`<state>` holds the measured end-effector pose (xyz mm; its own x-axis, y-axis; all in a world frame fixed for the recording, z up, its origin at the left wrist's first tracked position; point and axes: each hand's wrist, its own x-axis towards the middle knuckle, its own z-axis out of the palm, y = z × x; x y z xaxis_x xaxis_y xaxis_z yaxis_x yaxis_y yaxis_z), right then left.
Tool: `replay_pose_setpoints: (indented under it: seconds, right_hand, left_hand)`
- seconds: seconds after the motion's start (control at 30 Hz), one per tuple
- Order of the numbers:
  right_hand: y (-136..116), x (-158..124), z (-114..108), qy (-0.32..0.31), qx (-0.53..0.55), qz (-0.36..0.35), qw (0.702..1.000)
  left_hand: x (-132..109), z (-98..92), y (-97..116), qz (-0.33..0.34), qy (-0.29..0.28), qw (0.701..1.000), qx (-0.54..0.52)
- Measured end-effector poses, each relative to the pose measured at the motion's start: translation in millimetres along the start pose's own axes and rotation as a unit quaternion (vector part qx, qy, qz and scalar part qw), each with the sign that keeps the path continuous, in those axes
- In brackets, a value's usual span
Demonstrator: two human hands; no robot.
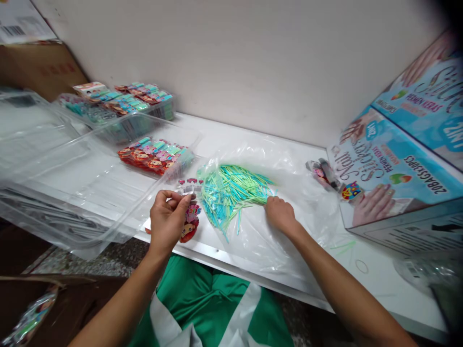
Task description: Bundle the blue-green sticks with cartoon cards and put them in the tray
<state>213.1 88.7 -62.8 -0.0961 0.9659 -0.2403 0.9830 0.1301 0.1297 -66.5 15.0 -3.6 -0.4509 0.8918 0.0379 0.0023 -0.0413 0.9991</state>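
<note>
My left hand [167, 218] pinches the top of a small clear packet [190, 226], whose printed picture shows a red-haired cartoon figure. Right beside it lies a heap of thin green and blue sticks [235, 190] on a spread clear plastic bag [253, 250]. At the right end of that heap, my right hand [280, 213] has its fingers closed round stick ends; its fingertips are partly hidden. Some loose sticks poke out of the heap toward the table's front edge.
Filled packets [154, 155] lie at the left, near a large clear plastic tray [90, 236] overhanging the front edge. More packets [126, 99] fill containers behind. Printed cartons [390, 168] stand at the right, beside a dark strap-like item [327, 173]. A wall closes the back.
</note>
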Motion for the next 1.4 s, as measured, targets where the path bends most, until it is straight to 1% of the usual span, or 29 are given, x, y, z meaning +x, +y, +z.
replay_pose_setpoints:
  seconds: [0.1,0.17,0.23,0.33,0.37,0.43,0.5,0.53,0.6,0.67,0.73,0.83,0.93,1.0,1.07,1.13,1.23,1.3,1.4]
  right_hand:
    - [19.3,-1.9,-3.3,-0.022,0.003,0.003,1.0]
    - [25.1,-2.9,-7.0,-0.032,0.006,-0.005,0.999]
    - [27.0,-3.1,-10.3,-0.036,0.008,-0.011,0.999]
    - [28.0,-2.4,-13.2,-0.036,0.011,-0.014,0.999]
    - [28.8,-2.0,-13.4,-0.039,0.014,-0.015,0.999]
    - [31.1,-1.5,-13.0,-0.049,0.025,-0.024,0.998]
    - [33.6,-1.1,-11.7,-0.059,0.037,-0.038,0.997]
    - [34.7,-1.0,-10.9,-0.061,0.042,-0.045,0.996]
    - [36.2,-0.9,-9.2,-0.059,0.048,-0.053,0.996]
    - [36.8,-0.5,-7.6,-0.057,0.052,-0.056,0.995]
    - [36.3,0.9,-5.6,-0.058,0.054,-0.056,0.995]
    - [33.8,5.3,-2.7,-0.061,0.046,-0.06,0.995]
    - [32.2,9.5,-4.9,-0.067,0.024,-0.064,0.995]
    - [34.2,9.6,-12.4,-0.069,0.007,-0.072,0.995]
    - [38.8,6.3,-24.7,-0.067,-0.015,-0.085,0.994]
    - [44.2,0.5,-39.6,-0.07,-0.041,-0.1,0.992]
    - [47.5,-9.1,-59.8,-0.094,-0.088,-0.114,0.985]
    - [43.0,-13.5,-67.8,-0.113,-0.117,-0.116,0.98]
    - [27.6,-14.8,-69.1,-0.142,-0.144,-0.125,0.971]
  left_hand:
    - [11.7,-2.1,-16.4,0.041,0.024,0.995,0.091]
    - [21.0,-3.7,-24.7,0.086,0.037,0.976,0.196]
    - [31.0,-4.9,-28.7,0.154,0.045,0.937,0.309]
    - [46.0,-3.6,-28.5,0.246,0.05,0.864,0.436]
    - [50.6,-2.2,-27.8,0.262,0.049,0.843,0.467]
    - [58.3,1.7,-27.0,0.27,0.037,0.81,0.52]
    - [63.8,5.8,-27.7,0.265,0.023,0.788,0.555]
    - [65.8,7.5,-28.4,0.265,0.017,0.783,0.563]
    - [68.6,9.6,-29.8,0.27,0.014,0.784,0.559]
    - [70.4,10.1,-30.0,0.292,0.016,0.796,0.53]
    - [71.5,10.0,-27.6,0.336,0.023,0.809,0.483]
    - [70.2,10.8,-17.9,0.422,0.039,0.817,0.39]
    - [62.9,13.1,-3.3,0.466,0.052,0.826,0.311]
    - [54.8,14.2,5.9,0.47,0.048,0.837,0.277]
    - [45.9,14.1,12.3,0.463,0.032,0.849,0.252]
    - [37.8,13.1,15.1,0.447,0.015,0.863,0.235]
    - [29.1,12.0,14.1,0.418,-0.001,0.88,0.224]
    - [25.3,12.3,12.0,0.41,-0.015,0.885,0.221]
    - [20.6,13.6,9.7,0.422,-0.038,0.879,0.219]
